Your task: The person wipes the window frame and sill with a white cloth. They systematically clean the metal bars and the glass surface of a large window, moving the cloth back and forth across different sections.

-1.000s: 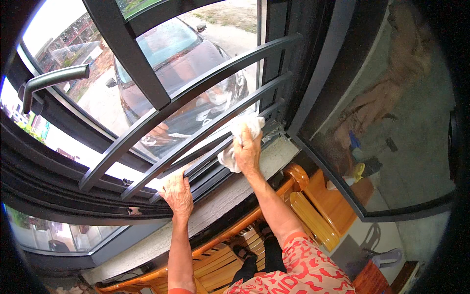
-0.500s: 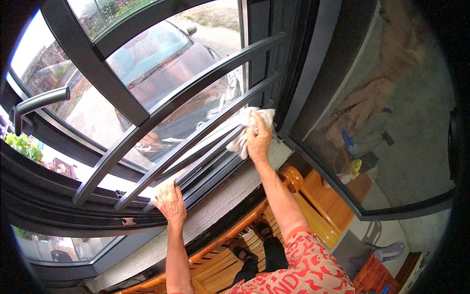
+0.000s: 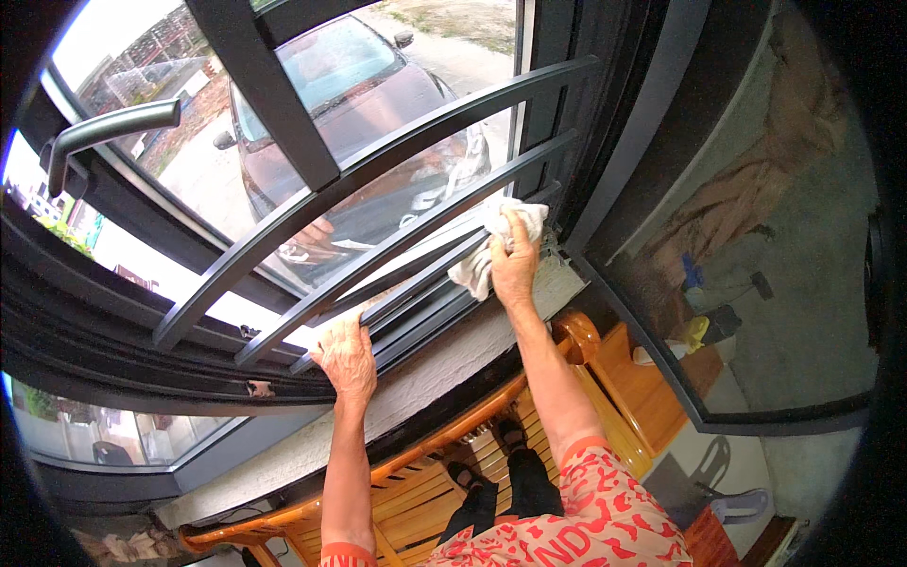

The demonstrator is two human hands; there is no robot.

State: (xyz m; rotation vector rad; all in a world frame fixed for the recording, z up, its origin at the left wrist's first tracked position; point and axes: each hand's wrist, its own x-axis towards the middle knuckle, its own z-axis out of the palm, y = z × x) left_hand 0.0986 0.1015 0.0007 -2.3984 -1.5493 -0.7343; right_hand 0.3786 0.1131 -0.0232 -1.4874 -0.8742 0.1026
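Observation:
My right hand [image 3: 513, 268] pinches a crumpled white cloth [image 3: 472, 272] against the lower right corner of the dark window frame [image 3: 416, 317]. Part of the cloth bunches above my fingers, and the rest hangs over the frame's grooved bottom rail. Farther left, my left hand [image 3: 346, 357] is hooked over the same bottom rail, its fingertips hidden beyond the edge. Just past both hands run the curved-looking dark window bars [image 3: 406, 231].
A window handle [image 3: 118, 125] juts in at upper left. At right, a dark-framed glass pane [image 3: 756, 283] stands swung inward. Below the pale sill [image 3: 444, 373] is a slatted wooden bench [image 3: 416, 501], with my feet on it. A car [image 3: 340, 104] is parked outside.
The whole view has shifted, so window and hands sit farther right in the picture. Against the frame, both hands stay nearly where they were, the cloth still in the right one.

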